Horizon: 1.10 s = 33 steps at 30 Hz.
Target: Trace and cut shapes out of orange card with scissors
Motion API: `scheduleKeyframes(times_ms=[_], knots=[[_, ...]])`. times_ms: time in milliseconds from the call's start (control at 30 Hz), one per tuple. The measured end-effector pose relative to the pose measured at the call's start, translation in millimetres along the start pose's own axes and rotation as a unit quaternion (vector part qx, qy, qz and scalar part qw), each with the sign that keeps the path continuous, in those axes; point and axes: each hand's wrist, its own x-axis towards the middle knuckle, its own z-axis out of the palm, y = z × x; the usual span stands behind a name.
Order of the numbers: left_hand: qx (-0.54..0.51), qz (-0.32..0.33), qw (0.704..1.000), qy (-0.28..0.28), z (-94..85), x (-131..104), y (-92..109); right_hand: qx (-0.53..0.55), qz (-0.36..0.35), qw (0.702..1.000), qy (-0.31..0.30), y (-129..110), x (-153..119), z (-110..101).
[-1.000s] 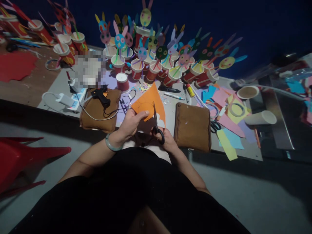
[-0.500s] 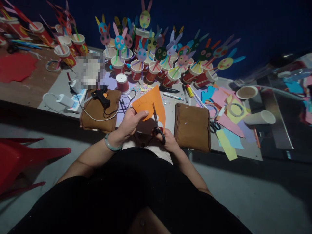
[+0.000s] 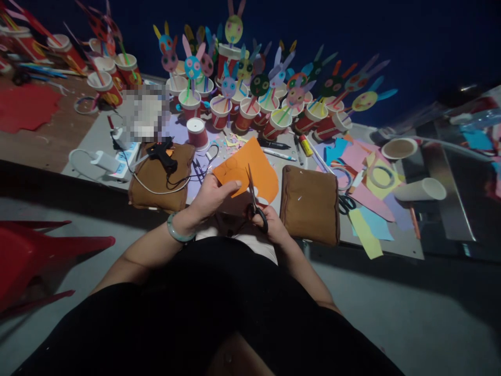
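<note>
No word, number or brand name can be read with certainty anywhere in view, though several things carry print or printed marks. The red paper cups (image 3: 112, 97) at the left bear yellow emblems, too small and blurred to make out (any lettering within them is lost), and the white marker (image 3: 278, 154) on the table has a line of small, illegible print along its barrel. Blue patches stand on the white power strip (image 3: 126, 156), and the yellow-and-red tube (image 3: 306, 145) wears a label of colour bands whose wording, if any, cannot be told.
</note>
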Motion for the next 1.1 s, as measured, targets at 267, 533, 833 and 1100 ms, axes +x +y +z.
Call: scheduleKeyframes(times_ms=[267,533,833,1100], knots=[[0.026,-0.012,1.0,-0.006,3.1,0.7,7.6,0.018,0.001,0.999,0.031,-0.6,-2.5,-1.1],[0.016,-0.007,1.0,-0.023,1.7,1.3,8.0,-0.007,0.003,0.999,0.046,-1.9,-5.2,-3.0],[0.043,-0.019,0.999,-0.022,-2.7,2.3,7.2,-0.017,-0.023,0.999,0.038,1.2,-5.9,-8.0],[0.05,-0.023,0.998,-0.022,-2.9,2.8,6.8,-0.027,-0.04,0.998,0.034,1.0,-6.8,-7.6]])
